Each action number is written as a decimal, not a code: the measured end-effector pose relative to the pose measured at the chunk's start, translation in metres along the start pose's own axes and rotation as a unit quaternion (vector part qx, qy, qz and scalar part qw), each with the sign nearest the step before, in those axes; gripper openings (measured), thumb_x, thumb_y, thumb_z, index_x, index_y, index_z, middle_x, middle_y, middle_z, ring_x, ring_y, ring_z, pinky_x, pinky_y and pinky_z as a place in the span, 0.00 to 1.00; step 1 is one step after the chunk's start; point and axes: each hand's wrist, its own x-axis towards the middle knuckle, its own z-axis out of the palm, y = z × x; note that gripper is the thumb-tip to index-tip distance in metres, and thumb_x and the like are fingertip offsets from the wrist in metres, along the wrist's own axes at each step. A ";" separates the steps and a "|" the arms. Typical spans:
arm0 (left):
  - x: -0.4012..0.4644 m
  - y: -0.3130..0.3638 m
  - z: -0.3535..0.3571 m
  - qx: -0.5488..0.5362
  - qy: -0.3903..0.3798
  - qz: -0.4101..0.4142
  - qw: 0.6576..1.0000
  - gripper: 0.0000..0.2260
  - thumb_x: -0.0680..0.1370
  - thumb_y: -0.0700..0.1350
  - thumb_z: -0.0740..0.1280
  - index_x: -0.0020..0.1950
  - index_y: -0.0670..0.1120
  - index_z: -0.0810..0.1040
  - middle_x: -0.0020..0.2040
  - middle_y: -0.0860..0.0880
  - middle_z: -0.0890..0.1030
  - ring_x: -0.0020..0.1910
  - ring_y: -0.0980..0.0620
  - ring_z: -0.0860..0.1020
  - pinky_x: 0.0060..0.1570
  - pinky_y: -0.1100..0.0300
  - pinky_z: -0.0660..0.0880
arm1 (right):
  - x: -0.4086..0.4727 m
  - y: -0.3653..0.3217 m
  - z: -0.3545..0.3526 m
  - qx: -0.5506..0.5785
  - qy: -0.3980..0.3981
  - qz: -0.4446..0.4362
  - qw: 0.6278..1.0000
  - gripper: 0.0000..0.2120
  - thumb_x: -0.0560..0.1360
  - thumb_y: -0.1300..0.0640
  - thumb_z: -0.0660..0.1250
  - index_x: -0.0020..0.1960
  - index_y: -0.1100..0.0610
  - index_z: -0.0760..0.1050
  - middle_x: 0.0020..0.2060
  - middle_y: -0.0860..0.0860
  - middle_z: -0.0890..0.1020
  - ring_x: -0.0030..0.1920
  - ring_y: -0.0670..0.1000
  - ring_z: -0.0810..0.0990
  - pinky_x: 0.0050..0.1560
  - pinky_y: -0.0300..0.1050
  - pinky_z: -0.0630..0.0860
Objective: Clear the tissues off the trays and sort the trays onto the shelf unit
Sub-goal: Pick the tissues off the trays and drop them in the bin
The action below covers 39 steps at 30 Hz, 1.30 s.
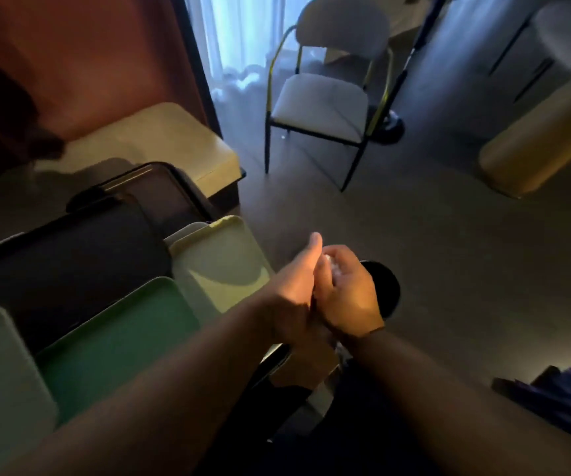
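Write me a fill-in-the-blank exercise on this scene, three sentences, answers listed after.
1. The left hand and right hand are pressed ____ over the floor.
2. The tray lying between the two pale trays is coloured ____.
3. The piece of furniture with the yellow frame near the curtain is a ____.

Missing words: together; green; chair

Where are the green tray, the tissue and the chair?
green tray (119, 341): head view, middle of its flat bottom.
tissue (332, 266): head view, white wad showing between the hands.
chair (318, 99): head view, centre of its seat cushion.
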 end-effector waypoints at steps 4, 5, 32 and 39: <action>0.037 -0.025 0.054 0.167 -0.020 -0.070 0.983 0.23 0.79 0.63 0.60 0.66 0.48 0.73 0.61 0.41 0.80 0.52 0.44 0.82 0.50 0.52 0.77 | 0.046 0.065 -0.068 0.010 0.021 0.218 0.976 0.09 0.79 0.57 0.62 0.41 0.52 0.77 0.37 0.50 0.82 0.40 0.51 0.81 0.38 0.45 0.78; 0.051 -0.030 0.066 0.206 -0.018 -0.073 0.976 0.18 0.80 0.59 0.60 0.64 0.51 0.74 0.59 0.43 0.81 0.51 0.45 0.82 0.51 0.51 0.76 | 0.055 0.086 -0.083 -0.005 0.022 0.253 0.967 0.11 0.78 0.57 0.61 0.39 0.53 0.77 0.36 0.51 0.81 0.39 0.53 0.80 0.40 0.48 0.77; 0.251 -0.033 0.180 0.215 0.146 -0.038 0.965 0.24 0.84 0.44 0.58 0.79 0.55 0.58 0.67 0.47 0.72 0.59 0.45 0.73 0.58 0.48 0.70 | 0.200 0.276 -0.207 0.121 -0.059 0.477 0.869 0.30 0.72 0.35 0.65 0.71 0.47 0.72 0.67 0.52 0.77 0.64 0.59 0.78 0.61 0.58 0.78; 0.227 -0.015 0.174 0.258 0.165 0.041 0.951 0.24 0.84 0.48 0.58 0.80 0.55 0.57 0.73 0.48 0.69 0.62 0.46 0.75 0.51 0.53 0.74 | 0.193 0.221 -0.186 0.084 -0.090 0.389 0.913 0.32 0.67 0.31 0.63 0.67 0.43 0.75 0.61 0.46 0.80 0.59 0.55 0.81 0.66 0.57 0.75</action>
